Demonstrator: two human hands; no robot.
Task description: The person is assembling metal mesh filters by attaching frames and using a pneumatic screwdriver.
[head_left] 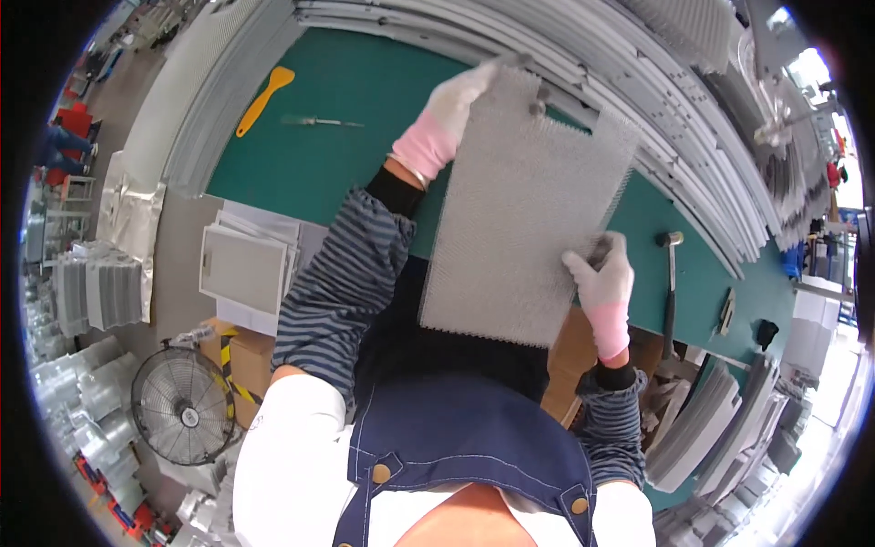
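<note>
A grey metal mesh sheet, with a notch in its far edge, is held tilted above the near side of the green table. My left hand, in a white and pink glove, grips its far left corner. At the sheet's right edge, nearer to me, my right hand pinches the mesh between thumb and fingers. Its fingertips are partly hidden against the sheet. Both forearms wear striped sleeves.
A yellow scraper and a thin screwdriver-like tool lie at the left. A hammer lies at the right. Long metal profiles line the far edge. White framed panels and a black fan stand at the near left.
</note>
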